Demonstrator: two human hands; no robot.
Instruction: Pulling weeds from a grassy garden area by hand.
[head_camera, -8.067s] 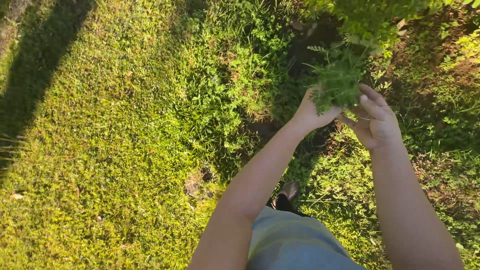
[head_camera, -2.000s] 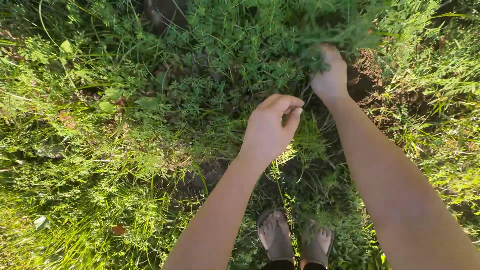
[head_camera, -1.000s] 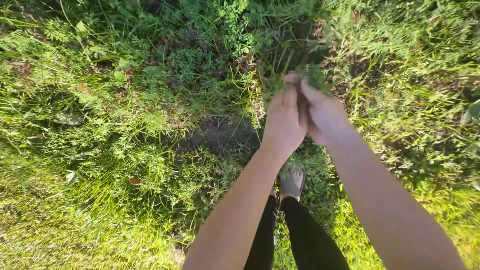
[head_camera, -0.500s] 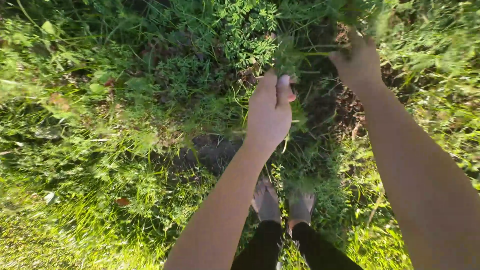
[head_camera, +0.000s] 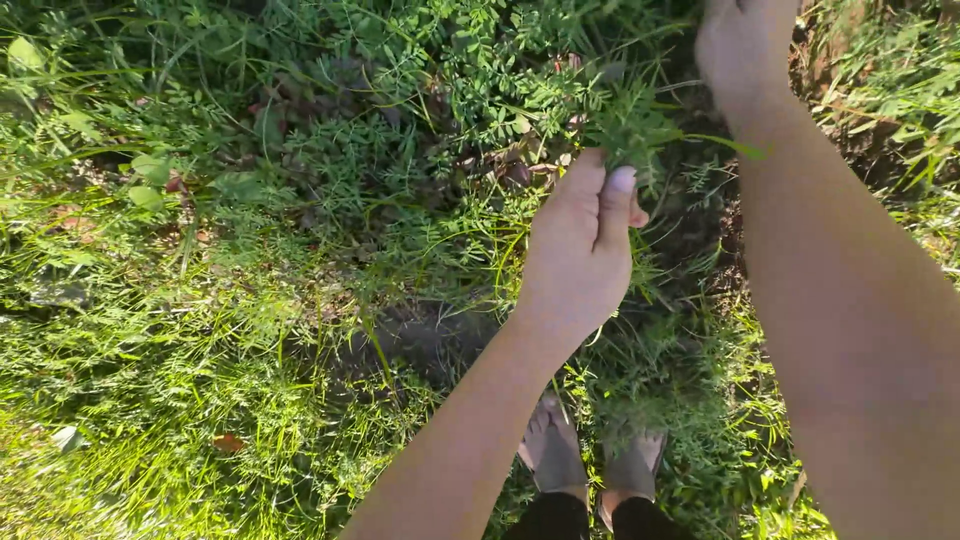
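Observation:
My left hand (head_camera: 582, 250) is closed around a small bunch of feathery green stems (head_camera: 632, 128), held upright above the ground. My right hand (head_camera: 745, 50) reaches farther out at the top edge, down among the low leafy plants (head_camera: 480, 70); its fingers run out of view, so I cannot tell what they hold. Both forearms stretch forward over the ground. My two feet in sandals (head_camera: 590, 470) stand below the hands.
Dense grass and small-leaved weeds (head_camera: 200, 260) cover the ground. A bare dark patch of soil (head_camera: 430, 335) lies left of my left wrist. Brown earth (head_camera: 850, 90) shows at the top right. A few dry leaves (head_camera: 228, 442) lie in the grass.
The right hand has moved away from the left and reached farther up into the plants. The left hand keeps its bunch of stems and has shifted slightly right and down.

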